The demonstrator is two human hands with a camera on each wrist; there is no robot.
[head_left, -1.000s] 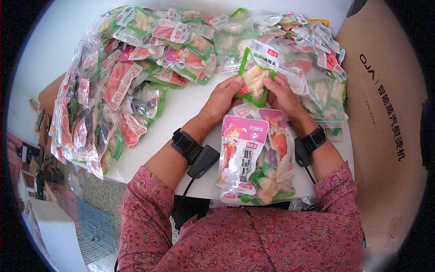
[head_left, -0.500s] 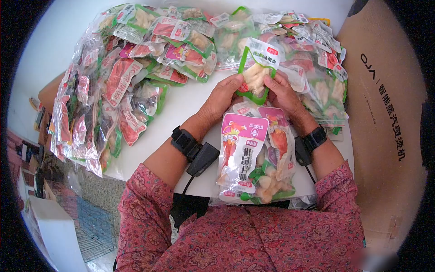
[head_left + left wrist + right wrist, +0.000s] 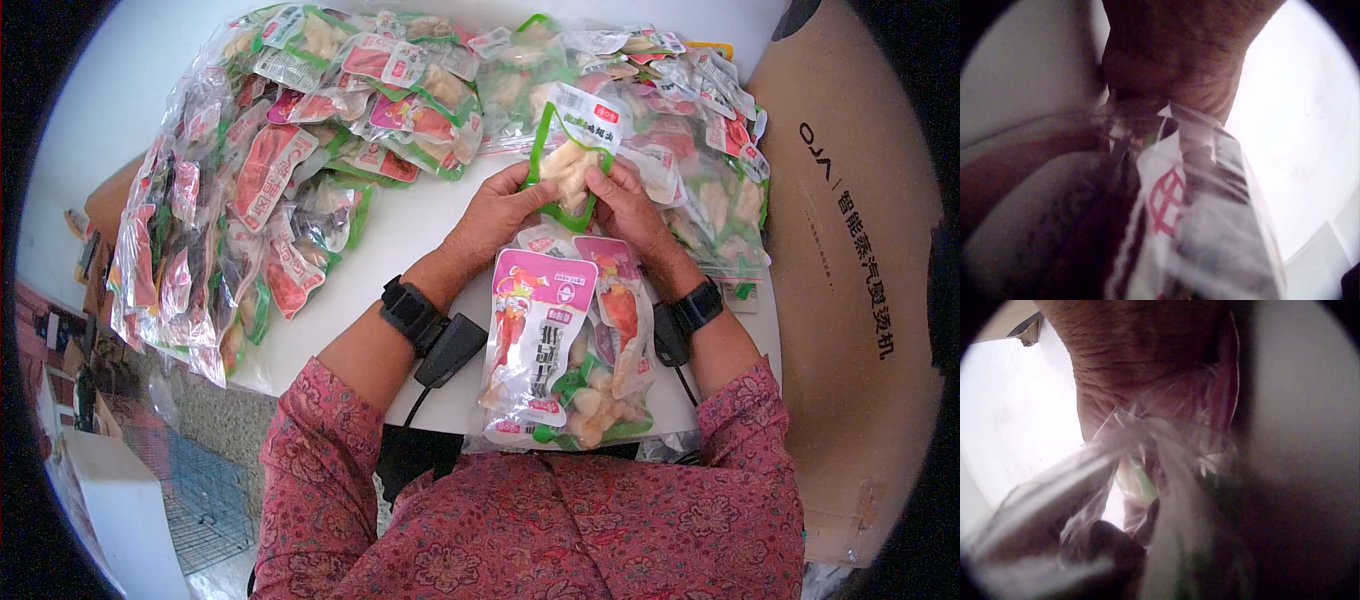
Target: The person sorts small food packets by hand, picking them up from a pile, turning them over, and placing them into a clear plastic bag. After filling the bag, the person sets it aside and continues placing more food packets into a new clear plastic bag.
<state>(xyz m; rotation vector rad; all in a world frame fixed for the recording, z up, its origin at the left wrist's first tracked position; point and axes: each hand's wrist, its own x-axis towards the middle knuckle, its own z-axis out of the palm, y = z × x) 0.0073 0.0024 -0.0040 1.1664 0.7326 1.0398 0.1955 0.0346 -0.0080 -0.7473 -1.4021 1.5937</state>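
Note:
Both hands hold a small green-edged food packet [image 3: 572,165], with pale meat showing through its window and a white printed top. My left hand [image 3: 497,215] pinches its lower left side, thumb across the front. At its right edge my right hand [image 3: 632,205] grips it with thumb in front and fingers behind. Just below the hands, a clear plastic bag [image 3: 520,430] lies at the table's front edge, holding several packets, among them a pink and white one [image 3: 540,330]. Clear film [image 3: 1210,206] fills much of the left wrist view, and crinkled film [image 3: 1172,487] much of the right.
A heap of bagged packets [image 3: 270,180] covers the left and back of the white table [image 3: 400,225]. More bagged packets [image 3: 715,200] lie at the back right. A tall cardboard box [image 3: 850,300] stands along the right side. On the floor at left is a wire cage [image 3: 205,500].
My left thumb has slid inward and lower across the packet's front, covering the round red mark seen there before. The right hand and the bag below have hardly moved.

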